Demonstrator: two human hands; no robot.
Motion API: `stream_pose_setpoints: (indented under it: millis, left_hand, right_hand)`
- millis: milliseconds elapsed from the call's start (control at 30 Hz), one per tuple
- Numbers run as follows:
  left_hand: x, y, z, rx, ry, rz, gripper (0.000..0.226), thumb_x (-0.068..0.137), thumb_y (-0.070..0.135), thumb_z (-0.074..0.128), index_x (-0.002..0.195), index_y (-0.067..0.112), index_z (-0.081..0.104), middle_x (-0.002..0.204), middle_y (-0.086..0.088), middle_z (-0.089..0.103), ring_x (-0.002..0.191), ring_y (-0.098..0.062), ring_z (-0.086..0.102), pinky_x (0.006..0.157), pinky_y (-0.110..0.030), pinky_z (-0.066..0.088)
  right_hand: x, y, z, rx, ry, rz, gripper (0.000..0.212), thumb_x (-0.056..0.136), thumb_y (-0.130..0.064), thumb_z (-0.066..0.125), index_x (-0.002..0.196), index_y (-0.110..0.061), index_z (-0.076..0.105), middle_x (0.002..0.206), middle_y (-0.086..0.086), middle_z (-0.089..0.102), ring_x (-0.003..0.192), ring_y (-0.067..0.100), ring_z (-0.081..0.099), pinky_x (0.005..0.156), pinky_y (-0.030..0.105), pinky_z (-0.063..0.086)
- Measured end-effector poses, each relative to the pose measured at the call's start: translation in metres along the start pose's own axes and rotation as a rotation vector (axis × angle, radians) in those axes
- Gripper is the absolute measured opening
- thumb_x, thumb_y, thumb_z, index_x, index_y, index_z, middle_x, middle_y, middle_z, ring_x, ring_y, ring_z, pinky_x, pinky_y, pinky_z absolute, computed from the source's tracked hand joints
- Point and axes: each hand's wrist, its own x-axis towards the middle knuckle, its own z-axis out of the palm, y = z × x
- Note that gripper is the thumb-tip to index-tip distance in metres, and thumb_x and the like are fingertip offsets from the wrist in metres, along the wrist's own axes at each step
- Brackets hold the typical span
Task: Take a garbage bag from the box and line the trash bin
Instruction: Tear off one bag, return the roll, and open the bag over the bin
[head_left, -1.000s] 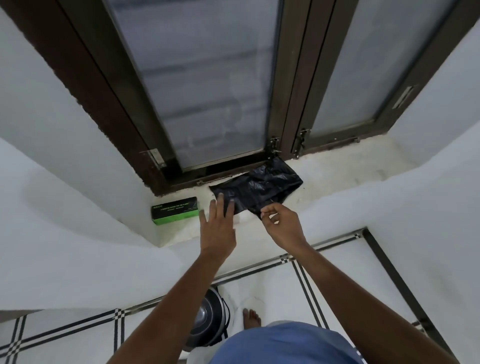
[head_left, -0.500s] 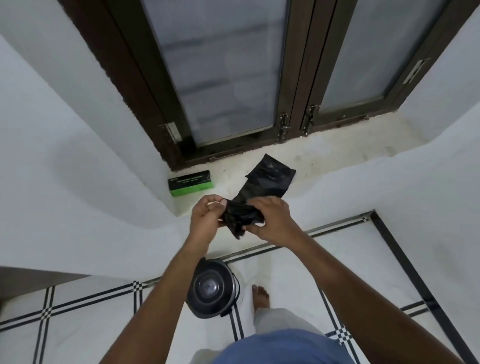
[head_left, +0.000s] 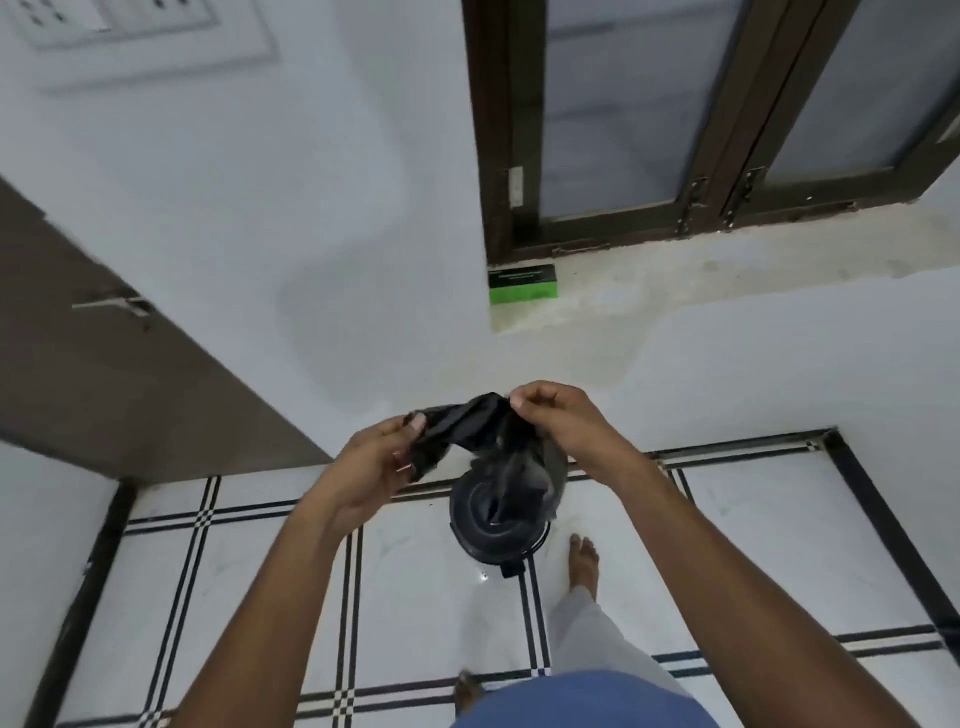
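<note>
Both my hands hold a crumpled black garbage bag (head_left: 470, 423) in the air. My left hand (head_left: 382, 460) grips its left end and my right hand (head_left: 558, 415) pinches its upper right edge. The bag's loose lower part hangs down over the round dark trash bin (head_left: 496, 525), which stands on the floor right below my hands. The green and black box (head_left: 522, 283) of bags lies on the window ledge, at its left end, well beyond my hands.
A white ledge (head_left: 675, 280) runs under a dark-framed window (head_left: 701, 130). A brown door (head_left: 104, 364) stands at the left. White floor tiles with black lines (head_left: 311, 597) lie around the bin. My bare foot (head_left: 584, 566) is just right of the bin.
My hands lifted the bag off the ledge and brought it back and down over the bin. The view swung left and down, away from the window.
</note>
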Motion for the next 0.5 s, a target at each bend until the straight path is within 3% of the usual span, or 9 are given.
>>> stream_pose_setpoints:
  millis: [67, 167, 200, 267, 333, 433, 500]
  left_hand:
    - [-0.016, -0.007, -0.014, -0.104, 0.116, 0.072, 0.037, 0.108, 0.028, 0.068, 0.132, 0.001, 0.075, 0.124, -0.014, 0.077, 0.111, -0.025, 0.074, 0.095, -0.033, 0.064]
    - [-0.042, -0.011, -0.021, -0.124, 0.184, 0.111, 0.023, 0.105, 0.026, 0.073, 0.111, 0.004, 0.076, 0.110, -0.011, 0.080, 0.103, -0.023, 0.079, 0.084, -0.028, 0.066]
    - [-0.048, -0.011, -0.021, -0.104, 0.211, 0.118, 0.021, 0.103, 0.026, 0.077, 0.104, 0.006, 0.075, 0.104, -0.011, 0.080, 0.099, -0.022, 0.080, 0.081, -0.026, 0.066]
    - [-0.056, -0.010, -0.016, -0.021, 0.254, 0.137, 0.024, 0.098, 0.027, 0.083, 0.097, 0.006, 0.071, 0.098, -0.011, 0.079, 0.091, -0.022, 0.080, 0.075, -0.025, 0.065]
    - [-0.063, -0.010, -0.008, 0.094, 0.262, 0.160, 0.028, 0.093, 0.029, 0.088, 0.092, 0.008, 0.069, 0.095, -0.012, 0.078, 0.085, -0.023, 0.080, 0.071, -0.027, 0.065]
    - [-0.068, -0.009, 0.009, 0.138, 0.218, 0.195, 0.030, 0.093, 0.026, 0.088, 0.079, 0.012, 0.065, 0.082, -0.011, 0.075, 0.078, -0.026, 0.079, 0.072, -0.031, 0.067]
    - [-0.067, -0.005, 0.021, 0.095, 0.227, 0.227, 0.028, 0.092, 0.028, 0.089, 0.084, 0.011, 0.068, 0.080, -0.010, 0.074, 0.076, -0.025, 0.076, 0.072, -0.030, 0.066]
  right_hand:
    - [-0.013, 0.011, 0.018, -0.334, 0.044, 0.013, 0.013, 0.103, -0.025, 0.078, 0.091, -0.026, 0.084, 0.098, -0.011, 0.083, 0.092, 0.009, 0.076, 0.088, 0.030, 0.057]
    - [-0.038, 0.017, 0.050, -0.786, 0.165, -0.051, 0.014, 0.103, -0.037, 0.069, 0.092, -0.038, 0.078, 0.107, -0.022, 0.073, 0.113, 0.013, 0.070, 0.100, 0.036, 0.055]
    - [-0.047, 0.014, 0.059, -0.763, 0.212, -0.137, 0.014, 0.105, -0.039, 0.066, 0.096, -0.039, 0.076, 0.109, -0.023, 0.071, 0.115, 0.012, 0.068, 0.102, 0.038, 0.055]
    - [-0.068, -0.003, 0.078, -0.490, 0.267, -0.291, 0.014, 0.108, -0.048, 0.066, 0.101, -0.040, 0.075, 0.113, -0.024, 0.073, 0.111, 0.006, 0.068, 0.098, 0.033, 0.055]
    - [-0.085, -0.021, 0.091, -0.350, 0.184, -0.372, 0.024, 0.100, -0.061, 0.073, 0.117, -0.044, 0.076, 0.122, -0.022, 0.074, 0.116, 0.004, 0.068, 0.097, 0.029, 0.056]
    - [-0.098, -0.036, 0.093, -0.504, -0.089, -0.364, 0.056, 0.086, -0.066, 0.086, 0.136, -0.046, 0.070, 0.124, -0.022, 0.075, 0.118, 0.001, 0.068, 0.100, 0.026, 0.055]
    - [-0.096, -0.035, 0.087, -0.549, -0.164, -0.329, 0.053, 0.091, -0.050, 0.089, 0.140, -0.039, 0.072, 0.106, -0.016, 0.082, 0.102, 0.003, 0.076, 0.096, 0.030, 0.060]
